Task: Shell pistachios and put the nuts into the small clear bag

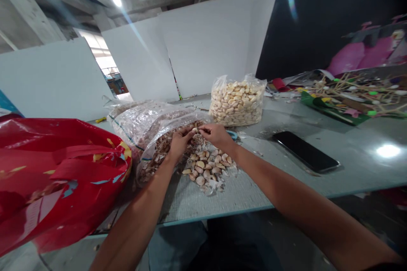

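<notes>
A pale garlic clove (195,130) is pinched at the fingertips of my left hand (181,140). My right hand (218,136) has its thumb and forefinger closed close beside the clove; whether a bit of skin is between them is too small to tell. Both hands are over the mouth of a clear plastic bag (152,125) full of dry garlic skins (162,148). Just below them, a pile of unpeeled garlic cloves (206,167) lies on the table among loose skins. Behind my right hand stands a clear bag of peeled garlic cloves (237,101).
To the left a large red bag (70,178) bulges over the table edge. A black phone (305,151) lies on the grey table (254,182) at right. Farther back are thin sticks with coloured tips (352,93) and pink objects (359,55). White panels (216,42) stand behind.
</notes>
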{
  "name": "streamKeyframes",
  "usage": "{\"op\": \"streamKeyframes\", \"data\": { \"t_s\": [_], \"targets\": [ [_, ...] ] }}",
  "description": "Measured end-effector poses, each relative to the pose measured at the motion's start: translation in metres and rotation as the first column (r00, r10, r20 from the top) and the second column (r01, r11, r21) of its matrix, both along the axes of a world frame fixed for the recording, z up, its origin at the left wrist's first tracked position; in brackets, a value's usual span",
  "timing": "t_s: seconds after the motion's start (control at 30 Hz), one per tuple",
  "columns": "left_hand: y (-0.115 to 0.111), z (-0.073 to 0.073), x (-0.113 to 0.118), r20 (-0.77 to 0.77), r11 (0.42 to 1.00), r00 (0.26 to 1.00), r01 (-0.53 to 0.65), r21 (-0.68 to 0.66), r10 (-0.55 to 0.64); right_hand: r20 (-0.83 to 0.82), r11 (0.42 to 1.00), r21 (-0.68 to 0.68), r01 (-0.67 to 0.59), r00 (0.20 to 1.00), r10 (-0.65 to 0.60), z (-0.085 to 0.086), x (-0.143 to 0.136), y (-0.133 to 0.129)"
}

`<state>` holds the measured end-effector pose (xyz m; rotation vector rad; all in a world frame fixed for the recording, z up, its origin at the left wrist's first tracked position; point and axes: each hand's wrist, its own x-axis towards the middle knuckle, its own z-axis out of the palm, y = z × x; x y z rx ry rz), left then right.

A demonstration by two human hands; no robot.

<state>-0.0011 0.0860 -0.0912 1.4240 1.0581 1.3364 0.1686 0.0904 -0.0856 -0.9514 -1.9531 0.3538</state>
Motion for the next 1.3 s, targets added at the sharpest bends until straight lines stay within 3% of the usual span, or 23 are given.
{"op": "streamKeyframes", "data": {
  "t_s": [0.27, 0.6, 1.17, 1.3],
  "targets": [
    [-0.0012, -0.0014, 0.0034, 0.216, 0.986, 0.969, 0.139, -0.093, -0.117, 0.153, 0.988, 0.146, -0.044, 0.988, 0.021, 0.0027, 0.0056, 0.0019],
    [-0.0025, 0.0001, 0.0028, 0.158, 0.985, 0.978, 0.149, -0.087, -0.134, 0.268, 0.972, 0.236, -0.017, 0.962, -0.049, 0.0010, 0.0017, -0.0031],
    [-0.0033, 0.0037, -0.0001, 0.145, 0.945, 0.937, 0.326, -0.025, -0.319, 0.062, 0.976, 0.197, 0.089, 0.993, -0.103, 0.0095, 0.0037, -0.0053],
    [-0.0063, 0.0051, 0.0005, 0.153, 0.973, 0.962, 0.231, -0.021, -0.225, -0.040, 0.988, 0.132, 0.082, 0.996, -0.077, 0.0053, 0.0012, -0.0033]
  ]
}}
